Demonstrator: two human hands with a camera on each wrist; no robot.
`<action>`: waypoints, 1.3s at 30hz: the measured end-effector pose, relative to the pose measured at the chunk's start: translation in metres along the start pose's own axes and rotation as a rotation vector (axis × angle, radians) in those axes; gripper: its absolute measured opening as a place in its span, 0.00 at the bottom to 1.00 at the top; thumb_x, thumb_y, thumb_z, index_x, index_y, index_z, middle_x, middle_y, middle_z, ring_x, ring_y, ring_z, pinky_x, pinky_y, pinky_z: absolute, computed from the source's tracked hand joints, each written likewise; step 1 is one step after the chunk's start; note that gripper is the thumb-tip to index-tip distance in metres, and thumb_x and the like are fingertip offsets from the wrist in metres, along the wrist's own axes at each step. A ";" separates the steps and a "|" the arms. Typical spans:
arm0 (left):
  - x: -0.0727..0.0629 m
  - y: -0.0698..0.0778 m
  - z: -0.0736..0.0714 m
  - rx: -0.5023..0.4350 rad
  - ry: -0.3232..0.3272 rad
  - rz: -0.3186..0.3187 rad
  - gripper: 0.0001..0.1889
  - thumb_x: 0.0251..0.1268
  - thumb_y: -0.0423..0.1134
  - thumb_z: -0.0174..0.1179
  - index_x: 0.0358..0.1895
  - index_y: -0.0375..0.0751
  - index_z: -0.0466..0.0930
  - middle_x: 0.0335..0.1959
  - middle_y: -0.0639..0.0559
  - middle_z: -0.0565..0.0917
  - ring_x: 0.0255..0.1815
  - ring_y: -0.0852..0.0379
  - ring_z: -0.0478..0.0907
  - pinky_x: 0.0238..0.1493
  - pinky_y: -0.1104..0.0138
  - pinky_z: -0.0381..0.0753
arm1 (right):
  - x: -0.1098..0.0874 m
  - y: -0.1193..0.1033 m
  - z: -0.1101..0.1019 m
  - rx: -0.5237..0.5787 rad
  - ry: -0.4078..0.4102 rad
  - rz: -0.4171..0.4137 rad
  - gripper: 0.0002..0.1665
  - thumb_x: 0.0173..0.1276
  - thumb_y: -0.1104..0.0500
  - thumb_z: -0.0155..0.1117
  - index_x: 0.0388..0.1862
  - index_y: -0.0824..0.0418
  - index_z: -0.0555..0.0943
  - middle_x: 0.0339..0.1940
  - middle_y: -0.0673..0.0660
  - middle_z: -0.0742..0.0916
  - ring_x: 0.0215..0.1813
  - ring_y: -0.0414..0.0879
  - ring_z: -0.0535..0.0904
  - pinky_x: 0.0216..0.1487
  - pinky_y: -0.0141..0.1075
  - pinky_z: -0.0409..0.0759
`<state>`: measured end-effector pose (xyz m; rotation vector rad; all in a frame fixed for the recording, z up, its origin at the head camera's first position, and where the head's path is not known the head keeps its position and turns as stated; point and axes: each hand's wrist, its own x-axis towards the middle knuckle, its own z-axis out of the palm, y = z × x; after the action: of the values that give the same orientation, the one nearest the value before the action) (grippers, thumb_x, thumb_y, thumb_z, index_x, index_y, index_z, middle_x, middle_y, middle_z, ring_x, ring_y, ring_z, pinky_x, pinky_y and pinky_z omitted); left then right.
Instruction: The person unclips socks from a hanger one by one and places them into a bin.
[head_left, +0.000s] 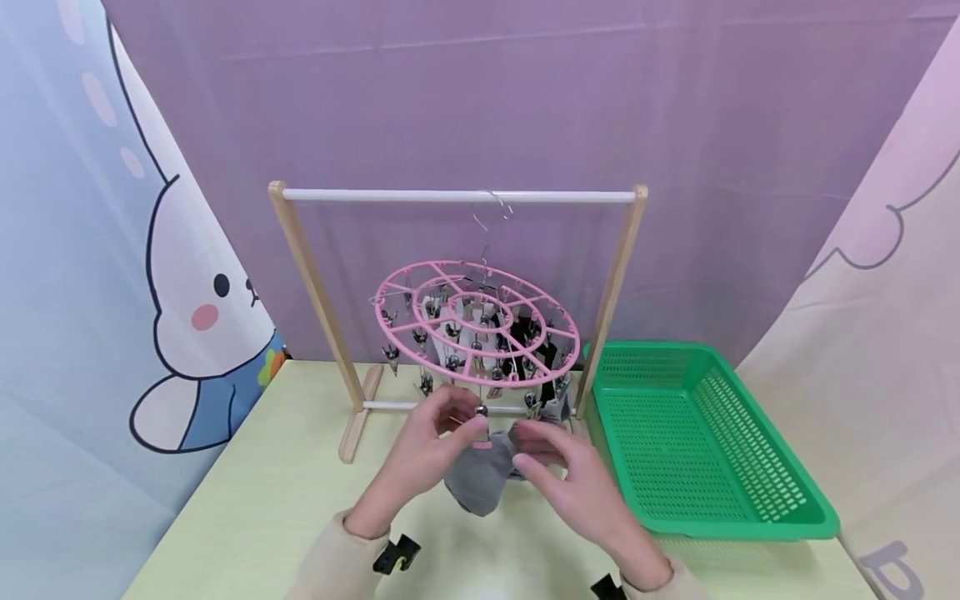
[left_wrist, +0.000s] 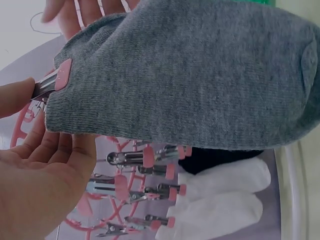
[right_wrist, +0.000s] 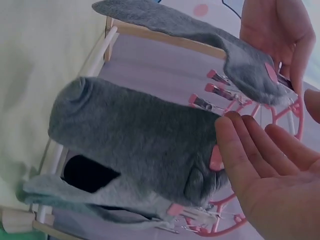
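A grey sock [head_left: 477, 483] hangs by its cuff from a pink-tipped metal clip [left_wrist: 50, 85] under the pink round drying hanger [head_left: 510, 384]. My left hand [head_left: 416, 450] pinches that clip's handles between thumb and fingers. My right hand [head_left: 581, 483] is just right of the sock, its fingers extended, holding nothing. Those fingertips are close to the cuff of a second grey sock [right_wrist: 135, 135], clipped on the hanger in the right wrist view; whether they touch it I cannot tell. White socks [left_wrist: 215, 215] and a black one [left_wrist: 215, 159] hang farther back.
The hanger hangs by its hook from the white rail [head_left: 390, 196] of a wooden-legged stand [head_left: 311, 283]. Several bare clips [head_left: 392, 354] dangle on its left. A green plastic basket [head_left: 720, 529] sits to the right on the pale table [head_left: 247, 500].
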<state>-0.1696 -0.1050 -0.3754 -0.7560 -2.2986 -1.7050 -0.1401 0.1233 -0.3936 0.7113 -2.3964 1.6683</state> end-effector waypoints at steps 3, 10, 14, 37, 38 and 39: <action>0.002 0.000 0.004 -0.009 -0.001 0.001 0.14 0.70 0.36 0.65 0.54 0.36 0.78 0.43 0.49 0.82 0.42 0.56 0.81 0.44 0.65 0.83 | 0.003 0.002 0.002 0.045 -0.035 0.076 0.25 0.75 0.55 0.65 0.66 0.66 0.78 0.55 0.59 0.85 0.54 0.50 0.84 0.54 0.37 0.83; 0.005 -0.002 0.012 -0.047 -0.004 -0.038 0.14 0.69 0.35 0.65 0.53 0.34 0.77 0.43 0.47 0.82 0.43 0.56 0.81 0.45 0.65 0.83 | 0.006 0.010 0.006 0.112 -0.035 0.140 0.22 0.75 0.58 0.64 0.61 0.71 0.79 0.46 0.61 0.86 0.46 0.48 0.86 0.47 0.35 0.86; 0.005 -0.001 0.015 -0.058 -0.014 -0.068 0.16 0.70 0.35 0.65 0.56 0.32 0.77 0.43 0.46 0.83 0.43 0.55 0.80 0.45 0.66 0.83 | 0.007 0.013 0.008 0.137 -0.020 0.159 0.15 0.75 0.59 0.64 0.52 0.69 0.83 0.42 0.61 0.86 0.41 0.44 0.86 0.42 0.37 0.87; 0.007 0.004 0.024 -0.039 0.076 -0.077 0.06 0.72 0.33 0.63 0.42 0.32 0.81 0.36 0.47 0.83 0.34 0.57 0.77 0.36 0.68 0.79 | 0.009 0.008 0.010 0.153 0.014 0.167 0.10 0.73 0.60 0.65 0.45 0.67 0.85 0.38 0.60 0.86 0.34 0.42 0.82 0.34 0.35 0.85; 0.008 0.004 0.025 -0.043 0.082 -0.073 0.05 0.72 0.33 0.63 0.42 0.32 0.81 0.36 0.47 0.83 0.33 0.57 0.77 0.35 0.68 0.79 | 0.009 0.009 0.011 0.153 0.014 0.167 0.10 0.74 0.61 0.65 0.45 0.67 0.85 0.38 0.60 0.87 0.34 0.42 0.82 0.34 0.35 0.85; 0.008 0.004 0.025 -0.048 0.087 -0.069 0.05 0.71 0.32 0.63 0.41 0.32 0.81 0.36 0.47 0.83 0.33 0.58 0.77 0.35 0.68 0.79 | 0.009 0.009 0.011 0.153 0.012 0.168 0.10 0.74 0.61 0.65 0.45 0.67 0.85 0.38 0.60 0.87 0.35 0.42 0.83 0.35 0.35 0.85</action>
<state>-0.1707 -0.0784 -0.3771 -0.6052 -2.2573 -1.7913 -0.1507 0.1132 -0.4024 0.5303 -2.3988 1.9320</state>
